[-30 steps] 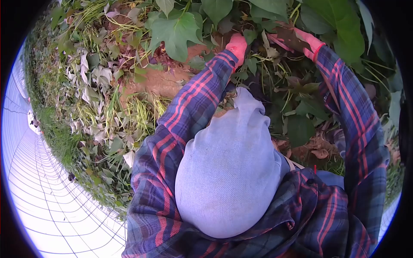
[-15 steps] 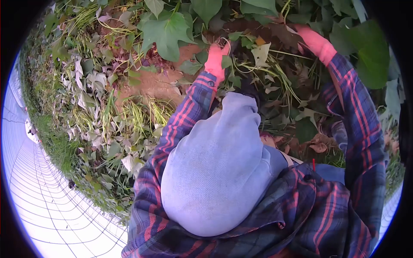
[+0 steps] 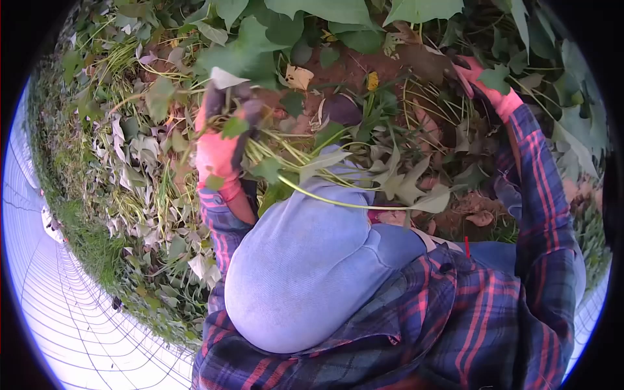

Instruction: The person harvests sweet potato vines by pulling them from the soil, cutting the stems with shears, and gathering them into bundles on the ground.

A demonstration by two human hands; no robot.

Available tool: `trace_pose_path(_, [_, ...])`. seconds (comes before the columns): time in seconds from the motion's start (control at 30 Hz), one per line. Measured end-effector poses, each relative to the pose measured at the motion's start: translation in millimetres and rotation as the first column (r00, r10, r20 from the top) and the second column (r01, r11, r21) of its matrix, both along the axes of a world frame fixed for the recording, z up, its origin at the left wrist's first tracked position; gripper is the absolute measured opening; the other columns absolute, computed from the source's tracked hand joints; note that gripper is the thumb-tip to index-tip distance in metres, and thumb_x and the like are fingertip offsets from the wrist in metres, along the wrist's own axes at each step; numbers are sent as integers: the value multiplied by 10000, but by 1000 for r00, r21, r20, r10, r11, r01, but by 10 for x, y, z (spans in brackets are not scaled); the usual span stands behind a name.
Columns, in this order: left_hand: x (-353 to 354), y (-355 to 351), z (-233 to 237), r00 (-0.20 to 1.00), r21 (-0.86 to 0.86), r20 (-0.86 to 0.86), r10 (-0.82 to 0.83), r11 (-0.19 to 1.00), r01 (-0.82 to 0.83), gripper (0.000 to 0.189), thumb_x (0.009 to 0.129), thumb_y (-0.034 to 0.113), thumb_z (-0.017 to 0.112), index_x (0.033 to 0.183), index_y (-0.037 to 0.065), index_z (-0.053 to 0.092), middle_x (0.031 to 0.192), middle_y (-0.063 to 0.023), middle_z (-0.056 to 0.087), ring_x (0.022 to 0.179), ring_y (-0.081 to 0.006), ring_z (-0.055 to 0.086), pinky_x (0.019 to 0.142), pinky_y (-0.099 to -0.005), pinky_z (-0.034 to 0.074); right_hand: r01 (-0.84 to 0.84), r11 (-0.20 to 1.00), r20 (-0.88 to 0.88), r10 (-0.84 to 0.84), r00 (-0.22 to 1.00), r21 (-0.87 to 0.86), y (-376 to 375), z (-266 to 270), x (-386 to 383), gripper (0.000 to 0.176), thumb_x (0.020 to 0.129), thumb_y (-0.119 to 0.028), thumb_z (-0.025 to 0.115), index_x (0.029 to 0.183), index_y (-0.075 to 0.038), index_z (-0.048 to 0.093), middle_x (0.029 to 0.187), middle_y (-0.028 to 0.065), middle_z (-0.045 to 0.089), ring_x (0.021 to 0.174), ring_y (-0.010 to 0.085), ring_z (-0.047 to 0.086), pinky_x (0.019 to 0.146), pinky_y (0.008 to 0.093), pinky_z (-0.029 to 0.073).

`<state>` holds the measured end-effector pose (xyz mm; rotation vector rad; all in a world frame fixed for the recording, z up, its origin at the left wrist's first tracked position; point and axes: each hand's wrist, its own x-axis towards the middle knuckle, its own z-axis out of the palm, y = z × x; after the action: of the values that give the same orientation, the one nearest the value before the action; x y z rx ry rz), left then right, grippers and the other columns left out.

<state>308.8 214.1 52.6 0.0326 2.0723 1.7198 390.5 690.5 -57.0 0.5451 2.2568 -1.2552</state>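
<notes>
In the head view, my left hand [image 3: 218, 153], in a pink glove with dark fingers, is closed around a bunch of green leafy vines [image 3: 286, 153]. The vine stems trail right across my raised knee; motion blurs the fingertips. My right hand [image 3: 491, 88], gloved alike, is at the upper right among leaves. Its fingers look bent, close to a flat brown piece [image 3: 426, 65] that I cannot identify, and leaves partly cover them. Between the hands, a rounded dark purple thing [image 3: 341, 110] with a pale edge sits by the bare soil [image 3: 351, 68].
Large green leaves [image 3: 247, 49] overhang the top. Wilted leaves and cut-looking stems [image 3: 136, 156] cover the ground at left. My knee [image 3: 299, 273] rises in the middle. A white gridded surface [image 3: 71, 305] lies beyond the grass at lower left.
My left hand has swung left and toward me, bringing the bunch of vines with it and baring soil and the dark purple thing. My right hand has shifted slightly right and down.
</notes>
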Motion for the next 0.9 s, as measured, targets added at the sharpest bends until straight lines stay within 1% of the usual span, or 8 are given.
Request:
trace_pose_path(0.1, [57,1051,-134,727,-575,-318,-608,734,361,389,773,228,677,1081,19,565,965,-180,618,836,-366,577,788,-384,470,-444,891,-726,364,583,90,25,-412,-163,399,914,-285,550,1219,-30,507,772,15,606,581,82,538,495,239,419])
trace_pose_path(0.23, [-578,1826,-328,661,-569,-202,-723,636,522,370,831,303,568,1024,-12,577,891,-238,604,862,-389,580,762,-431,465,123,926,159,-69,985,-358,-741,558,-843,273,916,-227,541,1080,-11,564,602,24,572,445,90,482,468,261,413])
trace_pose_path(0.4, [-1413,1454,-605,489,-823,-471,-734,565,57,354,800,228,523,1071,0,534,976,-289,565,892,-431,567,792,-484,473,-241,830,-287,102,952,-503,-216,374,-1224,458,860,-35,548,1298,13,426,1120,107,573,786,108,571,686,241,471])
trace_pose_path(0.43, [-1570,1308,-798,799,-662,-432,-419,749,35,404,779,215,546,1127,11,521,1022,-268,558,893,-436,563,773,-488,480,-241,830,-294,99,951,-503,-114,327,-1164,458,860,-35,548,1298,13,426,1120,107,573,786,108,571,686,241,471])
trace_pose_path(0.5, [-1516,879,-1078,858,-751,-434,-276,636,-175,489,743,238,626,1164,6,531,1082,-225,589,1010,-364,569,843,-405,458,114,615,-205,-423,883,-780,-42,239,-992,477,884,-42,516,1339,3,380,1198,95,537,948,123,547,785,237,469])
trace_pose_path(0.53, [-1343,492,-1364,540,-928,-207,-816,-10,-372,537,767,224,622,1233,1,475,1207,-218,530,1120,-352,507,933,-406,409,112,422,-94,-437,895,-900,180,67,-946,463,898,-53,499,1342,0,380,1228,99,517,966,126,543,807,234,463])
trace_pose_path(0.57, [-1447,28,-1869,413,-927,-197,-889,32,-374,493,833,264,567,1234,-5,469,1250,-238,496,1151,-376,470,981,-423,373,117,206,19,-424,906,-972,350,-75,-939,449,911,-64,482,1344,-4,380,1257,103,497,985,130,539,829,230,457])
trace_pose_path(0.9, [-438,-232,-1664,787,-926,233,-571,117,359,432,828,255,530,1218,69,514,1223,-203,532,1037,-376,557,886,-420,450,541,452,374,-409,832,-709,-904,496,-865,300,930,-176,488,1184,-17,504,863,58,567,622,124,511,536,216,428])
